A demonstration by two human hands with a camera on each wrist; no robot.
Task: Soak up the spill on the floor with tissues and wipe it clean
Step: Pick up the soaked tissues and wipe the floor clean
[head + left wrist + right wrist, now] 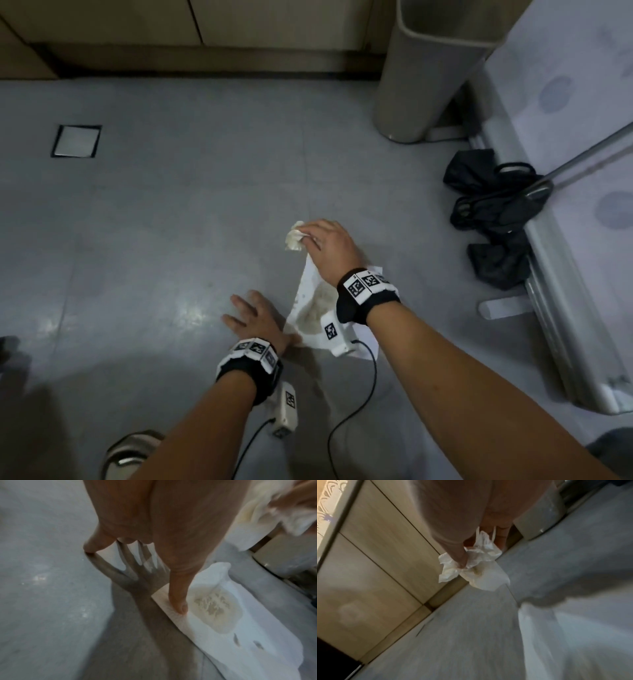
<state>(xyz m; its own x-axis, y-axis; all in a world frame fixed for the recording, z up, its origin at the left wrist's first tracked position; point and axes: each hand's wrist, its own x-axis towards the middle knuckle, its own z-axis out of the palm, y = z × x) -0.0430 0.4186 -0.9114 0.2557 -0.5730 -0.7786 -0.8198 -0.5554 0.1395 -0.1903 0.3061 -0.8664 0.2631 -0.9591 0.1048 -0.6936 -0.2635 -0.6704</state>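
A flat white tissue [310, 308] [240, 622] lies on the grey floor with a yellowish wet stain [214, 609] soaked into its middle. My left hand [251, 317] rests spread on the floor beside it, its thumb [178, 601] pressing the tissue's near edge. My right hand [325, 245] is lifted above the tissue's far end and grips a crumpled, stained tissue wad [294, 236] [477, 561] between thumb and fingers. A blurred white sheet [565, 635] fills the lower right of the right wrist view.
A beige waste bin [421, 78] stands at the back right. Black bags [493, 209] lie against a pale appliance [565, 171] on the right. A square floor drain [77, 141] is at the left, cabinet fronts [171, 27] along the back.
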